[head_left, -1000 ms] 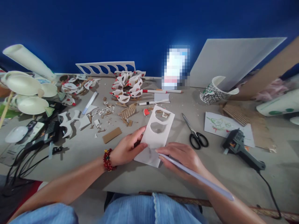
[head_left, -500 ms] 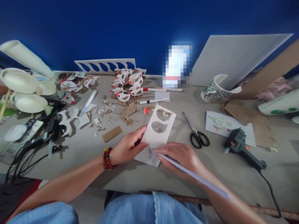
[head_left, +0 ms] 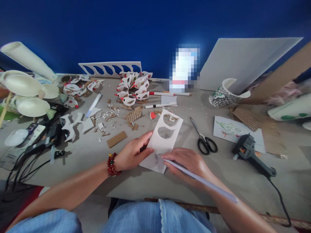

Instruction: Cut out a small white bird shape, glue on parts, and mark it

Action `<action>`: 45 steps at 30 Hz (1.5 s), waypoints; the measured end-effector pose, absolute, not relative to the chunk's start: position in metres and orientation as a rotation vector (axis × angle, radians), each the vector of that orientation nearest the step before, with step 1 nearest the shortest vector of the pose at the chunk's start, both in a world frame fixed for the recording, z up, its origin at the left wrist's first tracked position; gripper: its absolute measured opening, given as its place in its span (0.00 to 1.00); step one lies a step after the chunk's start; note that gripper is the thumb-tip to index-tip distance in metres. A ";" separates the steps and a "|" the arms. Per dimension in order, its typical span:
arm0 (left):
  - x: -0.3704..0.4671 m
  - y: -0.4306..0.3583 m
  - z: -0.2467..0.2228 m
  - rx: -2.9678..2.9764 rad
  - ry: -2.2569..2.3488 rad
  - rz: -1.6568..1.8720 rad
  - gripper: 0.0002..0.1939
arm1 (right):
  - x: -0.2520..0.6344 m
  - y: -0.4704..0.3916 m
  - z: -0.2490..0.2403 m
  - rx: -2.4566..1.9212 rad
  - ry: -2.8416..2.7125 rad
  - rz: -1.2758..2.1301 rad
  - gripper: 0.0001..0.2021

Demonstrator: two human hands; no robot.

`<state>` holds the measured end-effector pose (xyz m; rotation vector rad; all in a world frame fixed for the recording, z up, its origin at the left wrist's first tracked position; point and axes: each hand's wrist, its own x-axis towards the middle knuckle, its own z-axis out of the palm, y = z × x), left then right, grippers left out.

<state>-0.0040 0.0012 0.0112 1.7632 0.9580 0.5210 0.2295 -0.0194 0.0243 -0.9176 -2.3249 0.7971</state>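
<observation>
A white foam or card strip [head_left: 160, 145] lies slanted in front of me, with two rounded openings cut through its far half. Faint marks show on its near half. My left hand [head_left: 133, 152], a red bead bracelet at the wrist, grips the strip's left edge with the thumb on top. My right hand [head_left: 190, 165] pinches a long, pale lilac pen-shaped tool [head_left: 202, 181] and rests on the strip's right side. The tool's tip meets the strip near its middle; whether it is a pen or a blade I cannot tell.
Scissors [head_left: 205, 140] and a glue gun [head_left: 252, 155] lie to the right, near a cut paper cup [head_left: 224, 94]. Several white birds with red beaks [head_left: 128, 101] stand at the back. Scraps [head_left: 133, 113] are scattered leftward; cables [head_left: 21, 161] run along the left.
The tool's rear end has shifted very slightly up and left. Both hands and the strip stay almost where they were.
</observation>
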 end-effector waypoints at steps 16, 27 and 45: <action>-0.004 0.002 0.010 1.758 0.969 0.517 0.27 | 0.231 -0.018 0.024 -0.894 -2.325 0.836 0.09; -0.004 0.000 0.006 1.741 0.963 0.568 0.27 | 0.228 -0.021 0.021 -0.892 -2.313 0.752 0.08; -0.004 -0.001 0.007 1.788 0.991 0.521 0.27 | 0.220 -0.023 0.020 -0.917 -2.345 0.665 0.09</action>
